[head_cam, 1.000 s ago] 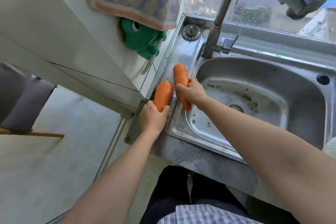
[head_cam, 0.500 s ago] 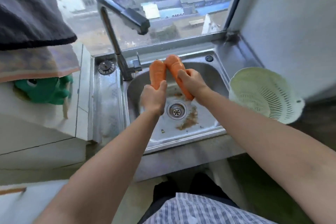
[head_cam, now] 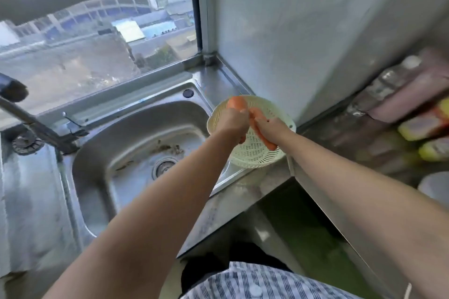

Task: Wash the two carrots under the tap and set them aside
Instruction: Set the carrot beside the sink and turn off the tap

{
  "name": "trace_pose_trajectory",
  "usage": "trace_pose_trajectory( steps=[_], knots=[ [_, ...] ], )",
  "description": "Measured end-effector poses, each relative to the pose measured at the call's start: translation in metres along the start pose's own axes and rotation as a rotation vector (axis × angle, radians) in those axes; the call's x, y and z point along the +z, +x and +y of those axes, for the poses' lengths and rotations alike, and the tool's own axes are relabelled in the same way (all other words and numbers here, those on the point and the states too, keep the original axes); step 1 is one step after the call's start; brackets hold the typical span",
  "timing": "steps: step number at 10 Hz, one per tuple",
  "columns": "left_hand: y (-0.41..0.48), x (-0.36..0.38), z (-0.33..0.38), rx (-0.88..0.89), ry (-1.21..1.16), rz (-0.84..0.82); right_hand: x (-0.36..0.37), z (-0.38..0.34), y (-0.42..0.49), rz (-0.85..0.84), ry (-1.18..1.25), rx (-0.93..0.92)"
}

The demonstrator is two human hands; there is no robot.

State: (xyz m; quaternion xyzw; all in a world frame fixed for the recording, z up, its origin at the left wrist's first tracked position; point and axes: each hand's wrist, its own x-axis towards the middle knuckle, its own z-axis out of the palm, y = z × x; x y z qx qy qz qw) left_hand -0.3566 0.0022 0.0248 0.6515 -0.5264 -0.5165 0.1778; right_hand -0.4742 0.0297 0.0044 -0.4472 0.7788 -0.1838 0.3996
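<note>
Each of my hands grips one orange carrot over a pale perforated colander [head_cam: 252,155] at the right end of the sink. My left hand [head_cam: 232,122] is closed round the left carrot [head_cam: 237,102], whose thick end sticks up past the fingers. My right hand [head_cam: 272,127] holds the right carrot [head_cam: 256,115], which slants down into the colander bowl. The tap [head_cam: 26,116] stands at the far left with its spout out over the steel sink [head_cam: 136,133]; no water shows.
The sink drain [head_cam: 165,165] lies in the basin with brown debris near it. A window runs behind the sink. A white wall rises right of the colander. Blurred yellow and pink packets [head_cam: 422,126] crowd the right counter.
Both hands carried the carrots from the left drainboard, across the sink basin, to above the colander on the right. The view swung right with them.
</note>
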Motion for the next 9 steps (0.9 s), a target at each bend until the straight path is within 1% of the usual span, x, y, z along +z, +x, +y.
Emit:
trace_pose_trajectory(
  steps=[1, 2, 3, 4, 5, 6, 7, 8, 9],
  knots=[
    [0.006, 0.021, -0.006, -0.078, 0.028, -0.04, 0.001, 0.011, 0.007, -0.028, 0.033, 0.016],
    [0.016, 0.032, -0.015, -0.139, 0.101, -0.037, 0.006, 0.014, 0.017, -0.004, 0.062, 0.068],
    [0.022, 0.039, -0.023, -0.186, 0.13, -0.041, 0.011, 0.018, 0.025, -0.011, 0.038, 0.138],
    [0.022, 0.042, -0.027, -0.211, 0.212, -0.056, 0.013, 0.023, 0.027, -0.106, -0.109, 0.158],
    [0.017, 0.037, -0.025, -0.193, 0.327, -0.102, 0.012, 0.023, 0.028, -0.174, -0.205, 0.13],
    [0.012, 0.032, -0.019, -0.112, 0.426, -0.128, 0.011, 0.023, 0.03, -0.152, -0.254, 0.099],
    [0.008, 0.025, -0.017, -0.034, 0.477, -0.077, 0.01, 0.019, 0.027, -0.048, -0.326, 0.045],
    [0.005, 0.016, -0.016, 0.069, 0.491, -0.021, 0.012, 0.012, 0.026, 0.009, -0.37, -0.041],
    [0.003, 0.002, -0.011, 0.15, 0.461, 0.07, 0.014, -0.001, 0.025, 0.08, -0.383, -0.162]
  ],
)
